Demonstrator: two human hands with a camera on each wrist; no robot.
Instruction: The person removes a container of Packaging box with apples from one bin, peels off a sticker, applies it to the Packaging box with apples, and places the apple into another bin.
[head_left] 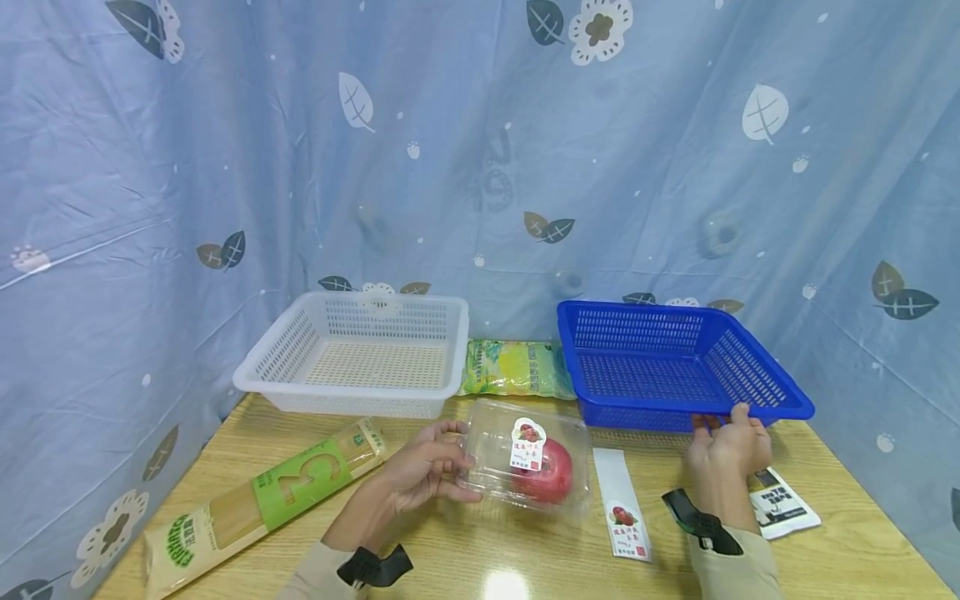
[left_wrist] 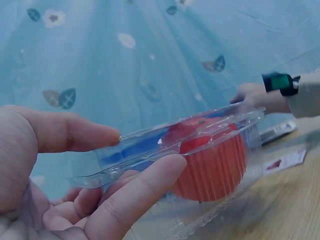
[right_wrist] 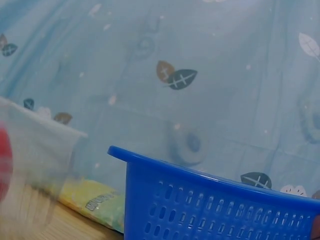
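Observation:
My left hand (head_left: pixel 431 468) pinches the left edge of a clear plastic clamshell box (head_left: pixel 491 442), thumb above and fingers below. Inside the box lies a round red fruit (head_left: pixel 551 473), and a white label (head_left: pixel 527 444) with printed fruit is on the lid. In the left wrist view, the box (left_wrist: pixel 130 162) is tilted, its lid resting against the base. At the right, my right hand (head_left: pixel 729 450) grips the front rim of a blue plastic basket (head_left: pixel 686 408), thumb over the rim and fingers underneath. The right wrist view shows that basket's perforated wall (right_wrist: pixel 215 205); the hand is almost wholly out of that frame.
A white basket (head_left: pixel 360 400) stands at the back left. Between the baskets lies a yellow-green bag (head_left: pixel 517 368). A noodle pack (head_left: pixel 266 500) lies at the left. A white label strip (head_left: pixel 621 504) and a white packet (head_left: pixel 783 504) lie at the right, before a blue curtain (head_left: pixel 480 167).

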